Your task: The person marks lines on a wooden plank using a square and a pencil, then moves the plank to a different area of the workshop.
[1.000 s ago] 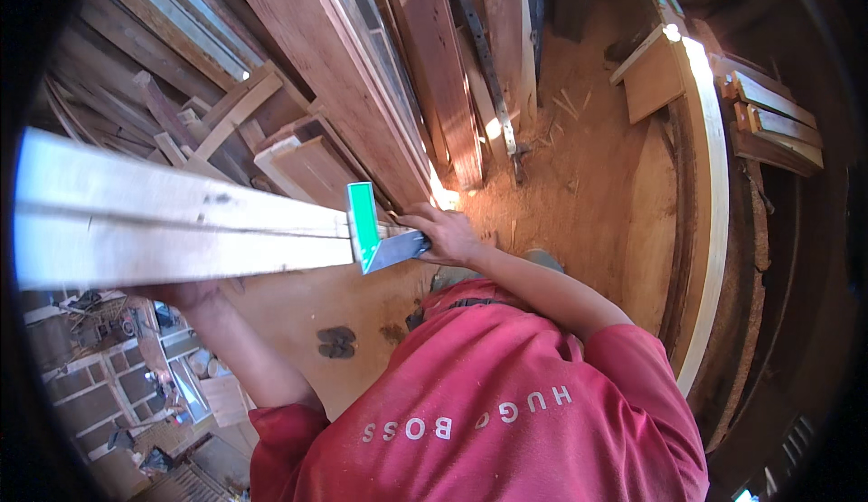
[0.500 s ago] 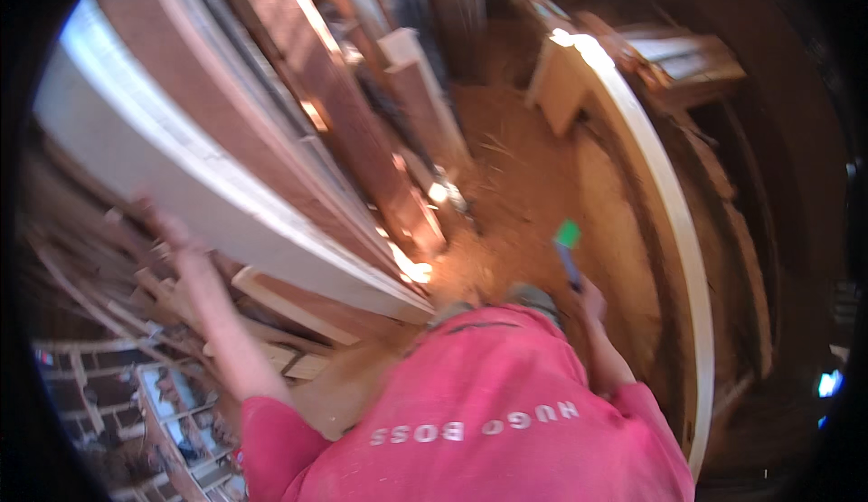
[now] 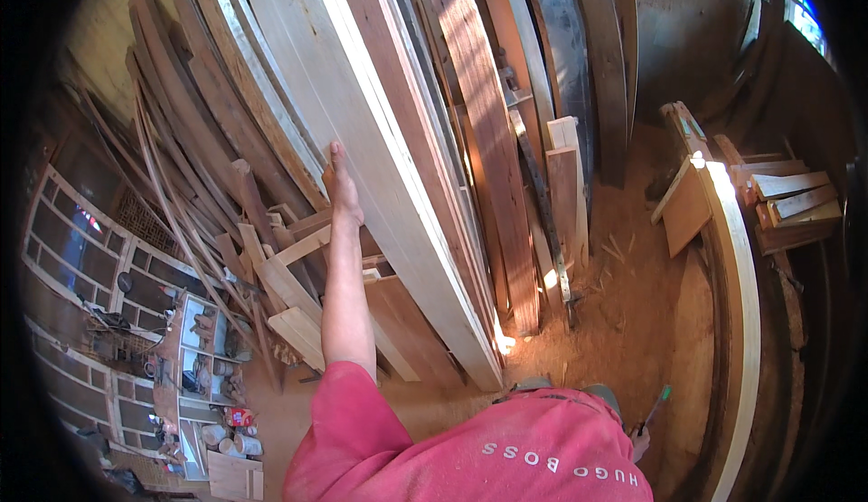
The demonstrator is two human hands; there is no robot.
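My left hand (image 3: 342, 184) reaches up and grips the left edge of a long pale plank (image 3: 380, 158), which leans steeply against a stack of boards with its foot on the sawdust floor near my legs. My right hand (image 3: 640, 440) hangs low by my right hip, mostly hidden behind my red shirt. It holds a small tool with a green tip (image 3: 657, 404) that points up and to the right.
Dark red and brown boards (image 3: 479, 140) lean behind the plank. Thin bent strips and offcuts (image 3: 271, 267) pile up at left. A long curved pale beam (image 3: 746, 321) runs along the right. Window frames and shelves (image 3: 194, 357) stand at lower left.
The plank has swung from lying across in front of me to standing steeply against the boards. My right hand let go of its end and dropped to my hip with the green-tipped tool.
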